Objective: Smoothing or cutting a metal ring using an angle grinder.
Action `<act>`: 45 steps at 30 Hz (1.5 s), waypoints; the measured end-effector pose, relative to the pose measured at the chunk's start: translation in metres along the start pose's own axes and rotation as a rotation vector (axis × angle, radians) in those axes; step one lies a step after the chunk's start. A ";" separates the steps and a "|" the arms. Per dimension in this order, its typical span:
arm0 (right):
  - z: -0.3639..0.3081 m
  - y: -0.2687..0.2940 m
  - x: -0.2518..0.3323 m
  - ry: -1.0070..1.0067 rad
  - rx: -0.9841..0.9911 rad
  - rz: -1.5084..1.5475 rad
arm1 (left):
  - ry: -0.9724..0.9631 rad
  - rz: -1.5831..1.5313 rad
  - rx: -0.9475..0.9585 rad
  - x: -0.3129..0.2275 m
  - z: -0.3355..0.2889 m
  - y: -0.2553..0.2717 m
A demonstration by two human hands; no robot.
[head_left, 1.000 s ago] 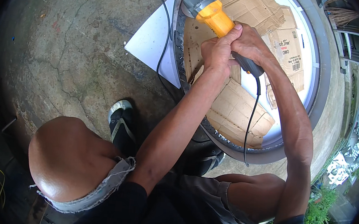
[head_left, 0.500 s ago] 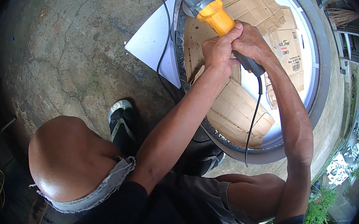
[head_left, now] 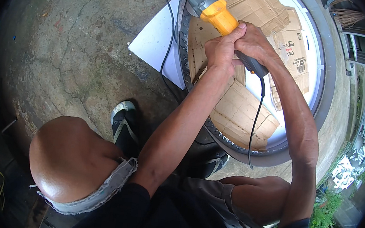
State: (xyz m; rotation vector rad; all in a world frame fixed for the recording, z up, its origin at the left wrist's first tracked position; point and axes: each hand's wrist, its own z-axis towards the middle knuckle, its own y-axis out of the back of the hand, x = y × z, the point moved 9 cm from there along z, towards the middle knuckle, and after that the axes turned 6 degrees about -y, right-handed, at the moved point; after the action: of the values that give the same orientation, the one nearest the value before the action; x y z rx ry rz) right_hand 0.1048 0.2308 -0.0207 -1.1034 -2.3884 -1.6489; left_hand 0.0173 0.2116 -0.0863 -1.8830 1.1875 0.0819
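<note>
A yellow and grey angle grinder (head_left: 220, 17) is gripped in both hands. My left hand (head_left: 220, 52) closes round the body from the near left side. Across it, my right hand (head_left: 254, 42) wraps the body and dark rear handle. The grinder's grey head lies at the left rim of a large round metal ring (head_left: 182, 48); its disc is mostly hidden, so I cannot tell whether it touches. From the handle a black cord (head_left: 258, 117) hangs down over the ring's near side. Flattened cardboard (head_left: 239, 113) lies inside the ring on a white surface.
A white sheet (head_left: 154, 43) lies on the concrete floor (head_left: 65, 50) left of the ring, with a black cable (head_left: 165, 59) crossing it. My shoes (head_left: 124, 124) are close to the ring's near side. Plants (head_left: 323, 224) and pale scraps (head_left: 348, 171) are at the right.
The grinder and both hands keep nearly the same place. The hanging cord has swung slightly left at its lower part.
</note>
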 end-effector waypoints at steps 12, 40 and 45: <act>-0.002 0.001 0.002 0.015 0.033 -0.012 | -0.010 -0.012 0.007 0.005 0.000 0.000; 0.000 0.001 -0.001 0.019 0.081 -0.030 | -0.087 0.024 0.024 0.004 0.006 -0.002; 0.001 0.001 0.000 0.018 0.103 -0.038 | -0.078 0.069 0.055 0.003 0.008 -0.002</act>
State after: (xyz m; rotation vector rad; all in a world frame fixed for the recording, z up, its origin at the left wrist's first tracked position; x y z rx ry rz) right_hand 0.1057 0.2318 -0.0206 -1.0283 -2.4670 -1.5202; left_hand 0.0231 0.2153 -0.0915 -1.7752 1.1901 0.1581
